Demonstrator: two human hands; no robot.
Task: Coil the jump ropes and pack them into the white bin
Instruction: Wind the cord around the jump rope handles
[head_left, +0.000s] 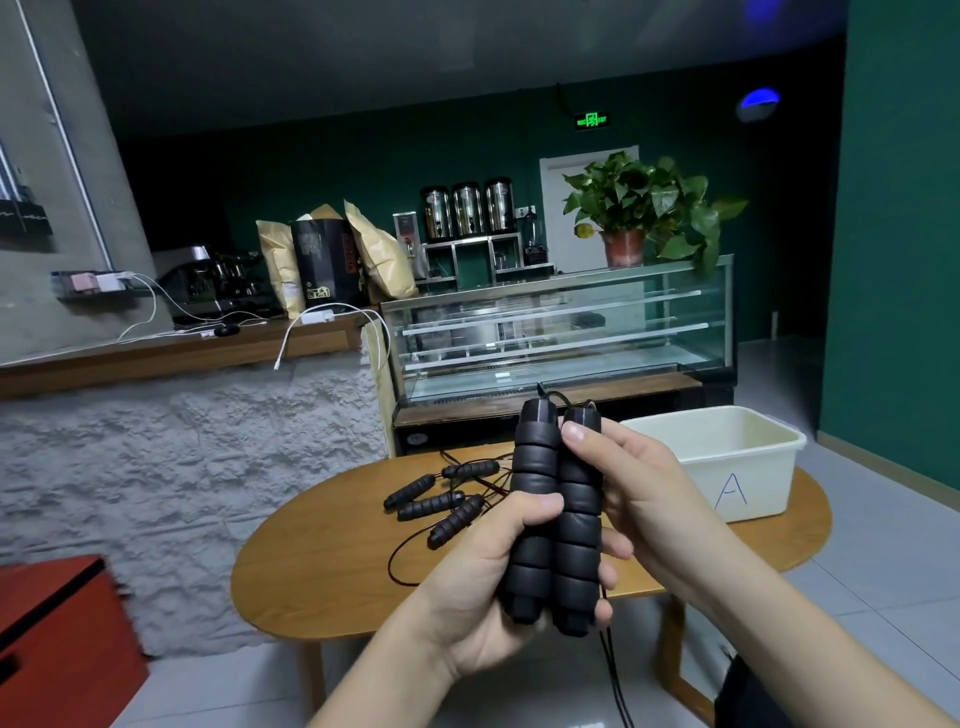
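1. Between the curled fingers of both hands, two black ribbed jump rope handles (553, 514) stand upright side by side, touching along their length, raised in front of the table
2. The left hand (483, 587) grips the lower half of the pair from the left, its thumb (535, 506) pressed across the left handle about midway up
3. The right hand (644, 499) wraps round the pair from the right, its thumb (579, 434) lying on the upper part of the right handle and its fingertips showing at the lower right edge of the handles
4. Below the fingers, a thin black cord (613, 675) hangs down from the base of the held handles toward the floor; short bits of cord also loop out above the handle tops
5. Beyond the left hand's fingers, four more black handles (441, 504) lie loose on the round wooden table (322, 561), close together, with their thin cords (405, 551) trailing uncoiled across the wood
6. Beyond the right hand's fingers, the white bin (748, 467) sits on the far right part of the table, marked with a blue letter A (731, 491) on its front wall; no rope shows in the part of its inside that is visible
7. Behind the table stand a glass display case (566, 332) with a potted plant (639, 213) on top
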